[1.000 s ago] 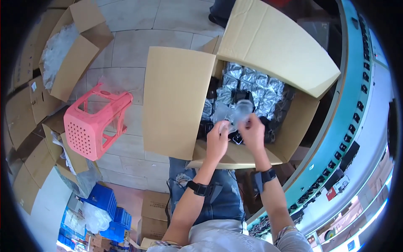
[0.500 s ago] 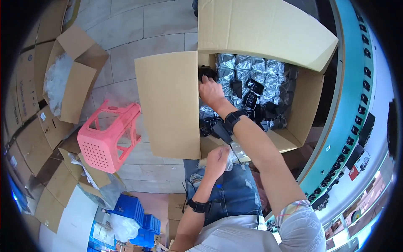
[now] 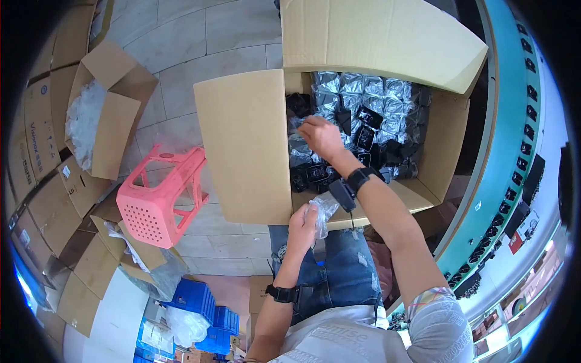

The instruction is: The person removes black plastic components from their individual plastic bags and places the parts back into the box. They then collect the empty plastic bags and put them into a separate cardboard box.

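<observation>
My left hand point(image 3: 301, 231) is closed on a clear plastic bag point(image 3: 325, 213) just above my lap, at the near edge of a large open carton point(image 3: 248, 151). Inside the carton, towards its left side, my right hand point(image 3: 324, 139) has its fingers pinched together. What they hold is too small to make out, though some clear film shows beside the fingertips. Below and around this hand lie rows of dark items in clear, shiny wrapping point(image 3: 363, 88). Several unwrapped black box-shaped devices point(image 3: 365, 138) lie loose on top of them.
A pink plastic stool point(image 3: 148, 212) lies on its side left of the carton. Beyond it stands an open box of clear bags point(image 3: 88, 121), beside stacked cartons. Blue bins point(image 3: 190, 299) are at the lower left. On the right runs a green-edged bench point(image 3: 484, 199) lined with small black parts.
My right hand has drawn back from the carton's far left corner, towards me and slightly right. My left hand has moved slightly left and up, and the bag shows more.
</observation>
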The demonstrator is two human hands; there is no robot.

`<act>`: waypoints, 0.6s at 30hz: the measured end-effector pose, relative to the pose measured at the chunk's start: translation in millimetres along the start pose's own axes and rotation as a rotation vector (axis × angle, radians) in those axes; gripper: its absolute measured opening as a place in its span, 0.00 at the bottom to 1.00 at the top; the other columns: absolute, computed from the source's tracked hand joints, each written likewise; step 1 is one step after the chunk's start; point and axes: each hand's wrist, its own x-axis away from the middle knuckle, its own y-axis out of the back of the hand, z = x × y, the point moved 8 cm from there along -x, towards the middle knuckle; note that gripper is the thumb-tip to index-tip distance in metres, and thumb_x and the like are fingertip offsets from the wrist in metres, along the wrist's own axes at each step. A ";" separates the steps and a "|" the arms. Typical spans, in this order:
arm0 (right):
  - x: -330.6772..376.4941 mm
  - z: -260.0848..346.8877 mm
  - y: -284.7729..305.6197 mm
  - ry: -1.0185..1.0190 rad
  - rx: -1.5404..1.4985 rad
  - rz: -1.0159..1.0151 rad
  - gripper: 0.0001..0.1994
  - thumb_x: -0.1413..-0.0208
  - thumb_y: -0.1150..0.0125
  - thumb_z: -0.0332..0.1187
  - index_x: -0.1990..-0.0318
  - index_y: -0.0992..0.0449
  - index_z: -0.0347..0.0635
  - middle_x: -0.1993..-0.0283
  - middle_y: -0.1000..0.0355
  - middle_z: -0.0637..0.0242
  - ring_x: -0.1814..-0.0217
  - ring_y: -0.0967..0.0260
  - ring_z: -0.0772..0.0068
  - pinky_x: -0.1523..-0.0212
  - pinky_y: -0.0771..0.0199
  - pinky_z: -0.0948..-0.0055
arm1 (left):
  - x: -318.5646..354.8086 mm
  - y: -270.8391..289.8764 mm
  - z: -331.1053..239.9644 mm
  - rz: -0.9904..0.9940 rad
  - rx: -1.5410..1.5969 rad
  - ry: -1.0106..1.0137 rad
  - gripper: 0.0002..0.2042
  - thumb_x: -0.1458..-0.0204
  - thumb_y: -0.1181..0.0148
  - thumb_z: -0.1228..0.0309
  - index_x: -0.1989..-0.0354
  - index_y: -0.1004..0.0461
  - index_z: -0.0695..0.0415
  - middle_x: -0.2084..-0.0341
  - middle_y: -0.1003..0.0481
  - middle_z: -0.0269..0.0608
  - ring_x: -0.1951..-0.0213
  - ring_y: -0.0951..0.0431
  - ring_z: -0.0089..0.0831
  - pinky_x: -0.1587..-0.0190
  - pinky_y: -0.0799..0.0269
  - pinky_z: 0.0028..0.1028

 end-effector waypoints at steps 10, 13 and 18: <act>94.2 89.4 86.2 -0.118 -0.385 0.205 0.09 0.52 0.33 0.29 0.65 0.24 0.35 0.62 0.25 0.59 0.59 0.26 0.68 0.51 0.28 0.66 | -50.8 -7.0 -2.7 -0.085 0.366 0.173 0.25 0.40 0.52 0.46 0.62 0.24 0.60 0.72 0.23 0.39 0.71 0.24 0.31 0.71 0.33 0.31; 109.0 49.6 76.3 -0.525 -0.772 0.301 0.09 0.50 0.36 0.27 0.61 0.22 0.34 0.62 0.24 0.61 0.60 0.25 0.72 0.54 0.26 0.70 | -35.5 13.3 -12.8 -0.208 -0.406 -0.076 0.21 0.39 0.50 0.53 0.63 0.27 0.63 0.75 0.24 0.53 0.72 0.23 0.47 0.69 0.31 0.39; 53.3 -0.4 13.3 -0.442 -0.026 0.412 0.14 0.52 0.36 0.35 0.57 0.23 0.40 0.62 0.25 0.54 0.61 0.26 0.51 0.58 0.24 0.61 | 50.1 18.6 -16.6 -0.044 -0.376 -0.167 0.09 0.44 0.51 0.72 0.59 0.30 0.62 0.69 0.25 0.62 0.64 0.24 0.58 0.62 0.30 0.45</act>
